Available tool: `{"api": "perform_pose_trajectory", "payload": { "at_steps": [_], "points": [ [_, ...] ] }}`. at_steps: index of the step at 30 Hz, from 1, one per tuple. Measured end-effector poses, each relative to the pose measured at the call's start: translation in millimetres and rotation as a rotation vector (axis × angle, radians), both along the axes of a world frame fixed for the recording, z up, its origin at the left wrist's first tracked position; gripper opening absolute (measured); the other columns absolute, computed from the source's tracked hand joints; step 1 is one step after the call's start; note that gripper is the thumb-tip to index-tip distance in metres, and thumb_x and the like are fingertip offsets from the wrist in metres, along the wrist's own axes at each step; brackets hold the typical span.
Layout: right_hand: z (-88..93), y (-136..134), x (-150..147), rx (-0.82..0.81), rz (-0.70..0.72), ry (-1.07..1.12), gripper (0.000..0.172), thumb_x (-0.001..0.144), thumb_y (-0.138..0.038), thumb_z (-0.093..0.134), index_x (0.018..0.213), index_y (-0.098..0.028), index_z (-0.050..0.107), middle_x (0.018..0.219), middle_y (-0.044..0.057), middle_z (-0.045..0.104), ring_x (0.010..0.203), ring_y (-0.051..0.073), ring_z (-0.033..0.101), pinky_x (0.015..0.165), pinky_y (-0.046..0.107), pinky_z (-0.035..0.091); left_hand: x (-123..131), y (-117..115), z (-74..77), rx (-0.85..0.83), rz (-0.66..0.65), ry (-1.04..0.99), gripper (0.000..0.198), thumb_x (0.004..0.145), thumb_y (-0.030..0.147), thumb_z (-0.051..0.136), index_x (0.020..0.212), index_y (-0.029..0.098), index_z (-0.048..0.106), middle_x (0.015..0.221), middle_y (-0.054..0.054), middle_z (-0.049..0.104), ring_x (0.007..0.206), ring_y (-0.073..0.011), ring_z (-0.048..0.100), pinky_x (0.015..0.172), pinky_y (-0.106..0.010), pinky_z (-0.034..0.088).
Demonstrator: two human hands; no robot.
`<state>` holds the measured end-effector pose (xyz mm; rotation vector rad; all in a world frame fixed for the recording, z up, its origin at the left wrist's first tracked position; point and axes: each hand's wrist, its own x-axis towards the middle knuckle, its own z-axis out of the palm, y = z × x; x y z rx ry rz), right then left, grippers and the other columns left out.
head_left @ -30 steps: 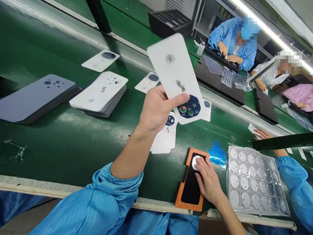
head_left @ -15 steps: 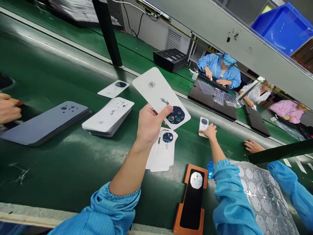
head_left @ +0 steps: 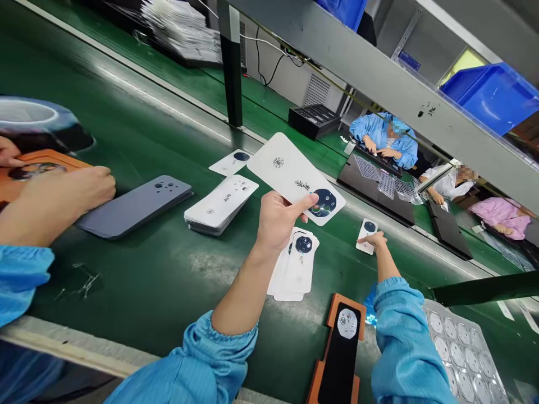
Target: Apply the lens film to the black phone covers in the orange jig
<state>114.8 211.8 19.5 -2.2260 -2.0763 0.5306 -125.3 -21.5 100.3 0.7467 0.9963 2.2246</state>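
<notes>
My left hand (head_left: 280, 219) holds a white back panel (head_left: 295, 171) raised above the bench, thumb beside its dark round camera area. Farther right, my right hand (head_left: 374, 238) grips a smaller-looking white panel (head_left: 368, 229) low over the green surface, its thumb across the lower part. Beneath my left hand lies a fanned pile of white panels (head_left: 295, 275). Left of it are a stack of white panels with camera holes (head_left: 221, 202) and a single panel (head_left: 227, 164). An orange fixture (head_left: 331, 308) holding a black panel (head_left: 341, 359) stands between my forearms.
At the left, another person's hands (head_left: 76, 191) hold an orange fixture (head_left: 80, 161) beside grey panels (head_left: 135, 207). A clear tray of round parts (head_left: 463, 342) lies right. A dark post (head_left: 231, 78) and overhead beam (head_left: 379, 73) cross the view; people sit beyond.
The view has swung left, bringing the other person's hands and orange fixture into sight. My left hand still holds its panel; my right hand remains at the small panel. The hand at far right has left view.
</notes>
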Motion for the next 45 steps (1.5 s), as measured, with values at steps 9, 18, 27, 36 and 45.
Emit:
{"api": "perform_pose_trajectory", "payload": {
  "at_steps": [9, 18, 27, 36, 45],
  "points": [
    [10.4, -91, -31, -0.113, 0.242, 0.53, 0.022, 0.089, -0.035, 0.059, 0.101, -0.016, 0.057, 0.093, 0.01, 0.073, 0.082, 0.024, 0.071, 0.065, 0.033, 0.056, -12, -6, -2.1, -0.01, 0.125, -0.047, 0.023, 0.061, 0.03, 0.088, 0.068, 0.014, 0.071, 0.07, -0.003, 0.07, 0.059, -0.0142, 0.064, 0.039, -0.019, 0.043],
    [-31.4, -195, -54, 0.069, 0.447, 0.363, 0.04, 0.071, -0.037, 0.074, 0.06, -0.025, 0.038, 0.051, -0.001, 0.053, 0.055, 0.02, 0.058, 0.052, 0.027, 0.038, 23, 5, -5.0, -0.027, 0.004, -0.124, 0.031, 0.055, 0.03, 0.09, 0.074, 0.016, 0.069, 0.075, -0.002, 0.072, 0.065, -0.018, 0.068, 0.047, -0.024, 0.052],
    [72.2, -225, 35, 0.785, 0.336, 0.653, 0.025, 0.092, -0.045, 0.059, 0.083, -0.022, 0.063, 0.076, 0.003, 0.066, 0.064, 0.016, 0.061, 0.06, 0.027, 0.05, 102, 12, -16.8, -0.143, -0.274, 0.031, 0.033, 0.071, 0.045, 0.082, 0.072, 0.013, 0.071, 0.071, -0.004, 0.07, 0.046, -0.0099, 0.055, 0.04, -0.022, 0.044],
    [40.1, -229, 57, 0.939, 0.188, 0.723, 0.012, 0.093, -0.029, 0.059, 0.091, -0.021, 0.066, 0.089, 0.007, 0.068, 0.083, 0.019, 0.065, 0.074, 0.033, 0.057, 173, -9, -44.9, -0.161, -0.548, 0.347, 0.048, 0.091, 0.059, 0.055, 0.098, 0.017, 0.076, 0.107, -0.011, 0.075, 0.099, -0.0268, 0.069, 0.089, -0.037, 0.057],
    [38.0, -228, 56, 0.902, 0.151, 0.851, 0.013, 0.092, -0.022, 0.056, 0.088, -0.019, 0.068, 0.086, 0.005, 0.07, 0.079, 0.017, 0.066, 0.071, 0.03, 0.055, 177, -6, -59.8, -0.14, -0.485, 0.454, 0.049, 0.096, 0.054, 0.049, 0.117, 0.015, 0.07, 0.121, -0.012, 0.07, 0.109, -0.0276, 0.067, 0.09, -0.038, 0.056]
  ]
}}
